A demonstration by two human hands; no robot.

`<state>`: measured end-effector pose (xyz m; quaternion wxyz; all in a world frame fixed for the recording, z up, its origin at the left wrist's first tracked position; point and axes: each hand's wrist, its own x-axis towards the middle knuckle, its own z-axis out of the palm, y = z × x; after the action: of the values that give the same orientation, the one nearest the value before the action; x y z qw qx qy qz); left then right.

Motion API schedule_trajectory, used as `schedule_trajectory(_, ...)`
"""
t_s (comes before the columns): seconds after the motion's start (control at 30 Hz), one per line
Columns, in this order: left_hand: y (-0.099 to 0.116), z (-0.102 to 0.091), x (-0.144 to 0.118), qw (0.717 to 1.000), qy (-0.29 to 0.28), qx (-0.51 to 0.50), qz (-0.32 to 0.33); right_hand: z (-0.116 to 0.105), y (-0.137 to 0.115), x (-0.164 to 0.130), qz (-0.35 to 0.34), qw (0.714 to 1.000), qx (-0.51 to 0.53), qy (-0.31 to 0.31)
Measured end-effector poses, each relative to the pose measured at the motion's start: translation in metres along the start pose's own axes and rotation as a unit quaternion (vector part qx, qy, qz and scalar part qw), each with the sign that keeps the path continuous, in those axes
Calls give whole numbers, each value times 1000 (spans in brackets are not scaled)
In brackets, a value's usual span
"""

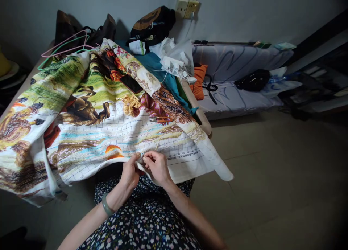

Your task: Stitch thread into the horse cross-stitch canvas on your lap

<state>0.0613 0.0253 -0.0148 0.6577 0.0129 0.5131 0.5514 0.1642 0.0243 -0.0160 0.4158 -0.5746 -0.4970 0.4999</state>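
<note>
A large printed cross-stitch cloth (81, 132) with a grid and partly stitched picture drapes over the table, its near edge hanging by my lap. My left hand (129, 173) is closed on that near edge, thumb on top and fingers underneath. Just to its right, my right hand (158, 167) pinches thumb and forefinger together at the cloth; whatever small thing is in the pinch is hidden. A thin pale thread (156, 143) lies on the cloth just beyond my fingers. Farther up the cloth rest a yellowish thread bundle (131, 105), orange-handled thread snips (164, 119) and a dark phone (131, 83).
Pink and green hangers (63, 48) lie at the table's back left, before dark bags. A black-and-brown bag (152, 25) and white plastic bags with cables (176, 61) are at the back. A covered sofa (225, 65) with an orange cushion (200, 82) stands right, beyond tiled floor.
</note>
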Motion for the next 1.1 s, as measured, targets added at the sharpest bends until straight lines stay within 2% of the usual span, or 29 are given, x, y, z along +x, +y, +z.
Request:
schedule_trajectory(0.2, -1, -1, 1, 999, -7, -22, 30, 2, -2, 0, 32, 999, 14, 6)
schedule_trajectory(0.53, -4, -3, 2, 998, -38, -27, 51, 6, -7, 3, 46, 998, 38, 30)
schedule_trajectory(0.6, -6, -5, 2, 997, -39, -28, 61, 5, -13, 6, 27, 999, 0, 36)
schedule_trajectory(0.67, -7, -7, 3, 996, -42, -31, 72, 5, -20, 8, -32, 994, -98, 34)
schedule_trajectory(0.77, -9, -10, 4, 995, -51, -38, 75, 8, -28, 11, -105, 959, -261, 19)
schedule_trajectory(0.83, -8, -10, 4, 995, -55, -44, 72, 8, -31, 14, -118, 950, -288, 11)
schedule_trajectory(0.87, -8, -10, 4, 995, -57, -46, 72, 5, -33, 16, -121, 956, -265, 13)
schedule_trajectory(0.93, -7, -10, 4, 994, -54, -49, 80, -13, -43, 19, -123, 981, -146, 32)
schedule_trajectory(1.0, -6, -10, 4, 994, -44, -50, 90, -50, -63, 23, -118, 989, 35, 76)
schedule_trajectory(1.03, -6, -9, 3, 994, -38, -50, 89, -75, -77, 23, -121, 979, 127, 107)
schedule_trajectory(1.1, -5, -8, 2, 995, -28, -48, 80, -128, -106, 23, -199, 921, 266, 202)
